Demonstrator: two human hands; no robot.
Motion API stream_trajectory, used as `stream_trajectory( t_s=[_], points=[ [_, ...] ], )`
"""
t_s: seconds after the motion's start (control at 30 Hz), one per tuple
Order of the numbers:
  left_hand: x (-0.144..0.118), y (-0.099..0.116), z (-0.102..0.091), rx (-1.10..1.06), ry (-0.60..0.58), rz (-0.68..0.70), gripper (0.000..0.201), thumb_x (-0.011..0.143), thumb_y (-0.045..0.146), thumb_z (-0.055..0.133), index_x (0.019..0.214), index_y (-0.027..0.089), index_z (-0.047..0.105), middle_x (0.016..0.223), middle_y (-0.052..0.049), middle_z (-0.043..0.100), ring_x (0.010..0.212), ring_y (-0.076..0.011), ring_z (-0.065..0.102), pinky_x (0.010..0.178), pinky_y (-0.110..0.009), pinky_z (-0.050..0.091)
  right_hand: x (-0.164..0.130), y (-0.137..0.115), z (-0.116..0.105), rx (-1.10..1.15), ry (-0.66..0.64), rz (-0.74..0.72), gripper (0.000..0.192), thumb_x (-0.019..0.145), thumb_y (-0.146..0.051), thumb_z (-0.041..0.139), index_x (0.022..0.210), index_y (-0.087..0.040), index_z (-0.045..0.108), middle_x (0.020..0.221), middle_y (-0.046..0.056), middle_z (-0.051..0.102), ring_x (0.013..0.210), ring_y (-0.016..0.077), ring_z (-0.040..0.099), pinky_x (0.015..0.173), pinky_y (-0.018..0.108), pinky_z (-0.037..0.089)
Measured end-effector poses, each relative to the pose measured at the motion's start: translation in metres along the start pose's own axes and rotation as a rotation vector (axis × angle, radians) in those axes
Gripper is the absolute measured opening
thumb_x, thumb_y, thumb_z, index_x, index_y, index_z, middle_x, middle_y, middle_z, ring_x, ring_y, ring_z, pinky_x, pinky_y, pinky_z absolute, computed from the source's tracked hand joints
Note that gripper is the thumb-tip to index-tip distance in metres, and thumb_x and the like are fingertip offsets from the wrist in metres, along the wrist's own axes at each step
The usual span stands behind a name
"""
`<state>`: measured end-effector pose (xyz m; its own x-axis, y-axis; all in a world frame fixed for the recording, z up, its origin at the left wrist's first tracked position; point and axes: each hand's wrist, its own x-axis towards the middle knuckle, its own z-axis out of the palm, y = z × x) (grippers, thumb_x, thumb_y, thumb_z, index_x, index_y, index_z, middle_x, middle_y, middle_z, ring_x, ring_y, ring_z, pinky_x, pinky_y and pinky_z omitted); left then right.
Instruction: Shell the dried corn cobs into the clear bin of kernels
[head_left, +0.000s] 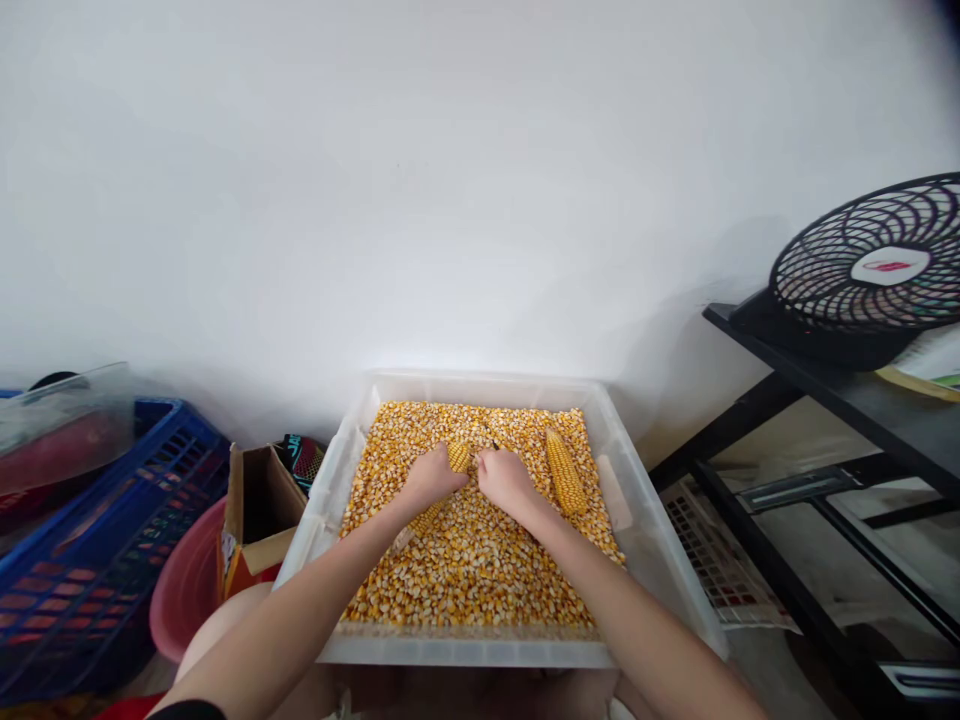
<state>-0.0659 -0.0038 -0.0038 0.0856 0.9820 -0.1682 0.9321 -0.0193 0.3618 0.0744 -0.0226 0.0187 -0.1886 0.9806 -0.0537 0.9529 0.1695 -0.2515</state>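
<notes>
My left hand [435, 475] is wrapped round an ear of corn [459, 457], whose yellow tip shows past my fingers and whose lower end shows below my wrist. Close to that tip, my right hand [501, 476] is closed in a fist. A small dark point sticks out above its fingers, too small to name. Both hands are low over loose corn kernels [465, 590] that fill a clear plastic bin [480, 652]. A second ear of corn [565, 473], full of kernels, lies on them to the right of my right hand.
A blue plastic crate [82, 560], a pink basin [184, 580] and an open cardboard box [262, 500] stand left of the bin. On the right, a black-framed table [847, 400] carries a black fan [877, 265]. A white wall [450, 200] rises behind the bin.
</notes>
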Motion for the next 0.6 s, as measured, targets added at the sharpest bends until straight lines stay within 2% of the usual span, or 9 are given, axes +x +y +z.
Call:
stream_trajectory(
  t_s=[0.13, 0.2, 0.33, 0.43, 0.5, 0.6],
  points=[
    [0.004, 0.001, -0.001, -0.266, -0.119, -0.033, 0.033, 0.064, 0.044, 0.055, 0.079, 0.014, 0.058, 0.074, -0.008, 0.065, 0.077, -0.0250, 0.062, 0.064, -0.027, 0.044, -0.001, -0.010, 0.006, 0.024, 0.013, 0.047, 0.029, 0.086, -0.023, 0.036, 0.089, -0.012, 0.062, 0.081, 0.013, 0.065, 0.074, 0.0204, 0.061, 0.063, 0.026, 0.036],
    [0.006, 0.000, -0.002, -0.350, -0.146, -0.041, 0.033, 0.064, 0.044, 0.056, 0.079, 0.015, 0.059, 0.073, -0.006, 0.065, 0.075, -0.0231, 0.062, 0.063, -0.026, 0.044, 0.000, -0.007, 0.006, 0.055, 0.041, 0.065, 0.031, 0.088, -0.025, 0.032, 0.090, -0.013, 0.061, 0.081, 0.013, 0.065, 0.073, 0.0193, 0.060, 0.064, 0.026, 0.036],
    [0.010, -0.001, -0.006, -0.342, -0.033, -0.029, 0.052, 0.058, 0.044, 0.063, 0.098, 0.013, 0.053, 0.089, -0.010, 0.064, 0.081, -0.0248, 0.060, 0.067, -0.028, 0.044, 0.006, 0.014, -0.001, 0.114, 0.086, 0.131, 0.037, 0.090, -0.028, 0.027, 0.088, -0.014, 0.061, 0.084, 0.011, 0.065, 0.076, 0.0176, 0.059, 0.067, 0.025, 0.036],
    [0.009, 0.000, -0.010, -0.425, -0.011, 0.043, 0.058, 0.058, 0.041, 0.065, 0.106, 0.013, 0.050, 0.096, -0.010, 0.063, 0.085, -0.0237, 0.059, 0.072, -0.029, 0.044, 0.012, 0.028, -0.007, 0.161, 0.099, 0.143, 0.044, 0.090, -0.033, 0.027, 0.080, -0.012, 0.063, 0.086, 0.014, 0.064, 0.084, 0.0191, 0.057, 0.076, 0.027, 0.037],
    [0.007, 0.002, -0.014, -0.488, 0.004, 0.099, 0.059, 0.058, 0.038, 0.065, 0.109, 0.014, 0.049, 0.097, -0.008, 0.062, 0.087, -0.0225, 0.058, 0.074, -0.028, 0.044, 0.015, 0.030, -0.010, 0.307, 0.161, 0.066, 0.049, 0.090, -0.040, 0.026, 0.078, -0.012, 0.064, 0.087, 0.014, 0.063, 0.090, 0.0194, 0.056, 0.082, 0.029, 0.036],
    [0.000, 0.006, -0.019, -0.561, -0.002, 0.224, 0.058, 0.061, 0.036, 0.063, 0.111, 0.014, 0.047, 0.092, -0.005, 0.063, 0.081, -0.0198, 0.059, 0.072, -0.027, 0.045, 0.017, 0.022, -0.010, 0.757, 0.157, -0.086, 0.049, 0.087, -0.049, 0.028, 0.093, -0.016, 0.063, 0.096, 0.008, 0.064, 0.094, 0.0165, 0.056, 0.085, 0.028, 0.039]
  ],
)
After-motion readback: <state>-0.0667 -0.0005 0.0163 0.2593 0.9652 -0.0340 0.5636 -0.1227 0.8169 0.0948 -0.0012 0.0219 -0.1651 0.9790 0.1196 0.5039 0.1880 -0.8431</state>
